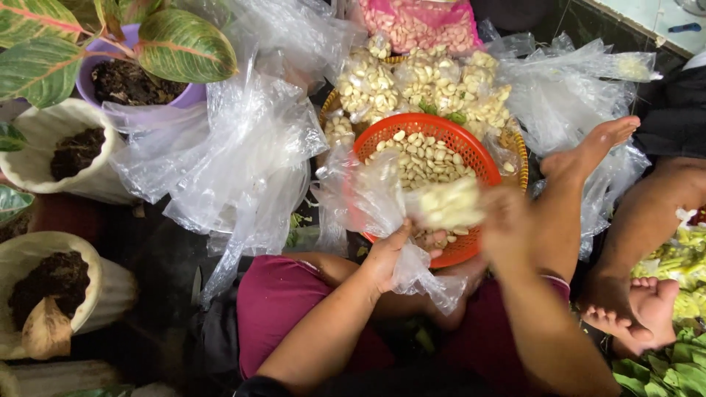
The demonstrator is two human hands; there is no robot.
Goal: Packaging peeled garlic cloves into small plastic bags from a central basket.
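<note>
Maroon-clad knees [283,301] sat lowest in frame. From my feed, left hand [390,257] pinched the clear plastic bag [375,202] over the orange basket [441,140] at center. Right hand [507,220], just right of the bag, was blurred; couldn't tell its fingers, some garlic cloves [448,206] at them.

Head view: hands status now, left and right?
Left hand: closed on a clear plastic bag.
Right hand: motion-blurred, seems to hold peeled garlic cloves.

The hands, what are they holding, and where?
The left hand grips a clear plastic bag at its lower edge. The right hand, blurred, carries peeled garlic cloves.
</note>
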